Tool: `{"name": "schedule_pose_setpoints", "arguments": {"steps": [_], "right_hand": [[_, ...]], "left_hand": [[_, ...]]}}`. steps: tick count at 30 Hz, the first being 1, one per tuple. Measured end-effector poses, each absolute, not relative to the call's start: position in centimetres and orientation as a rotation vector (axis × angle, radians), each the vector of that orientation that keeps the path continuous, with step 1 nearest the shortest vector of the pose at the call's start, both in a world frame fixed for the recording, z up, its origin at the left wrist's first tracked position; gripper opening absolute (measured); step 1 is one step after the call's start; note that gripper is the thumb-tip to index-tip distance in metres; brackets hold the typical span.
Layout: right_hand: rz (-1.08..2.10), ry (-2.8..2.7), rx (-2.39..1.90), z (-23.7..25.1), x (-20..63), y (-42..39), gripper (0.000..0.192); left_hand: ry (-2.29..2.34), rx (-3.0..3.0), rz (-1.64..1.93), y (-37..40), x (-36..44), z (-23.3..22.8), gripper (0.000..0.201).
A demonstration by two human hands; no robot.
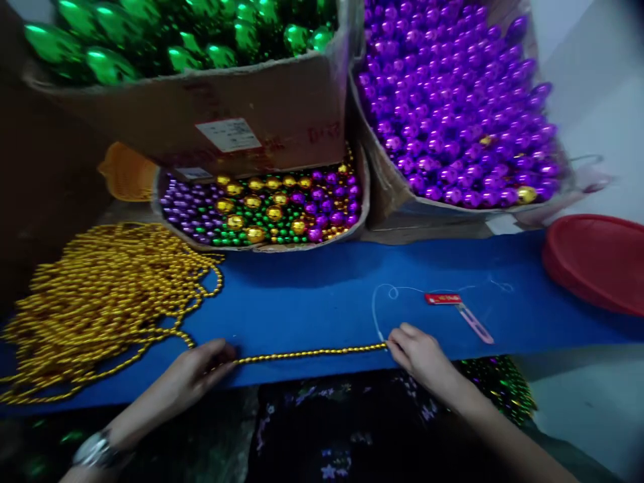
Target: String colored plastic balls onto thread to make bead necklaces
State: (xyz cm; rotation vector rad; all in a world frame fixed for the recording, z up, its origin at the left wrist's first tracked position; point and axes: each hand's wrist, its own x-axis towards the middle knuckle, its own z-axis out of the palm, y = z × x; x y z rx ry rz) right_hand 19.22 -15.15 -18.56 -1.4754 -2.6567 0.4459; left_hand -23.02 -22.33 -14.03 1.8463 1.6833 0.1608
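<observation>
Dark cloth [332,429] nearest the camera, scattered with pale flower shapes, below the table edge; just beyond it, string of gold beads [312,351] drawn nearly straight between two hands, low over the front of the blue tabletop [302,295], rising slightly to the right; beads small, elongated, shiny, uniform in colour, set end to end in a close row; left hand [214,362] closed on the string's left part, fingers curled over it; right hand [412,349] pinching its right end between thumb and fingers; watch [95,449] with metallic shine on the left wrist.

Clear thread [373,305] rises by the right fingertips, bends over into a small loop, runs right past a red printed piece [443,299]; slim pink piece [475,324] slants down from that one's right end.

Left side: heaped gold strands [100,288], same bead type, one strand reaching the left hand; cannot tell if it is the held string; orange basket [128,173] behind the heap.

Farther back: low box [366,194] of purple, green and gold beads, sizes mixed; carton [282,114] of large glossy green ornaments above it; carton [387,184] of round purple beads, few gold ones among them; red tray [608,261] at far right; green and purple beads [503,389] below the table edge.
</observation>
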Motion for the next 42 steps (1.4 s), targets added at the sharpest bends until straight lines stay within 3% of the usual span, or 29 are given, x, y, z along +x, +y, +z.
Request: {"name": "schedule_pose_setpoints", "arguments": {"steps": [21,42], "right_hand": [[0.489,-2.729,-1.411,-19.8,20.0,-15.7,0.027],[0.481,-2.673,-1.536,-16.8,18.4,-15.2,0.02]], "left_hand": [[1.637,1.793,0.092,-22.5,-23.5,-12.7,0.014],[1.576,1.832,-0.018,-21.2,-24.3,-14.2,0.023]]}}
